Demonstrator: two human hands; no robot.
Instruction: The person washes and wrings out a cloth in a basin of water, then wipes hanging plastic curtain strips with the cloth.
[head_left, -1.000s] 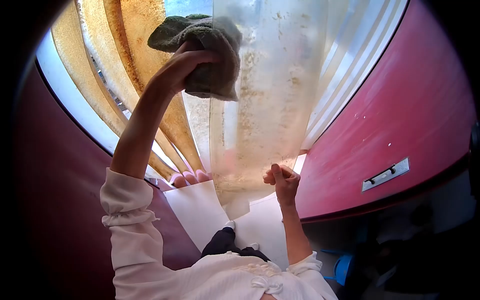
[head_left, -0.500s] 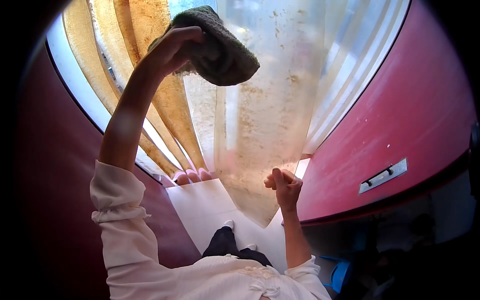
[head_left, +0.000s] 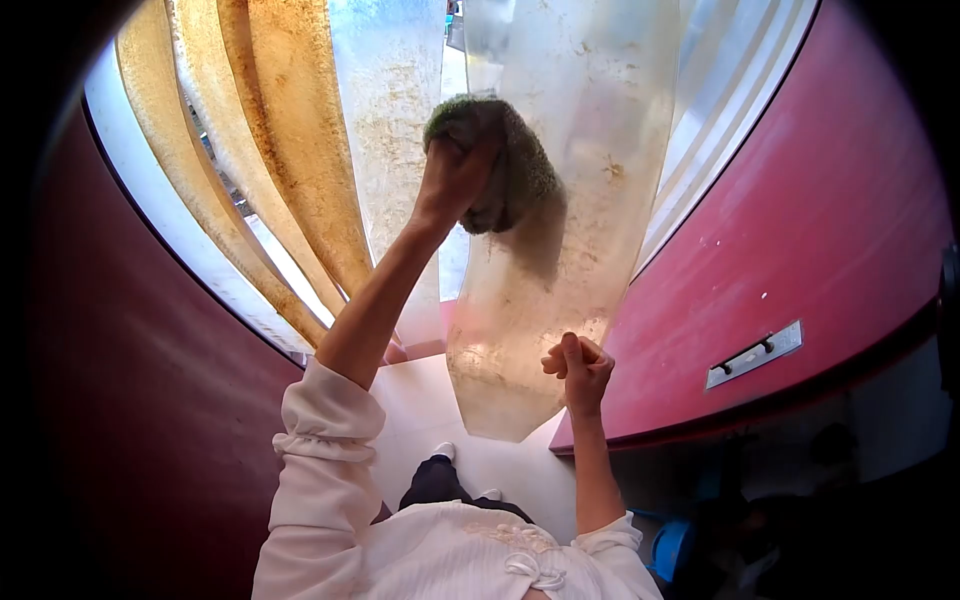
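Now the left hand [head_left: 462, 178], gripping a fuzzy grey-green cloth [head_left: 525, 165], had lowered it at the stained translucent plastic strip [head_left: 600, 240], upper centre. The curled right hand [head_left: 584, 372]'s hold was unclear.

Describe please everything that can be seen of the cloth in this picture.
The cloth looks thick and fuzzy, dark grey-green, greener at its upper left edge. It is bunched and folded, so its full shape is hidden. The left hand grips it from the left, high up, in front of a see-through, stained strip. A dark patch at its lower right may be its shadow or more cloth; I cannot tell.
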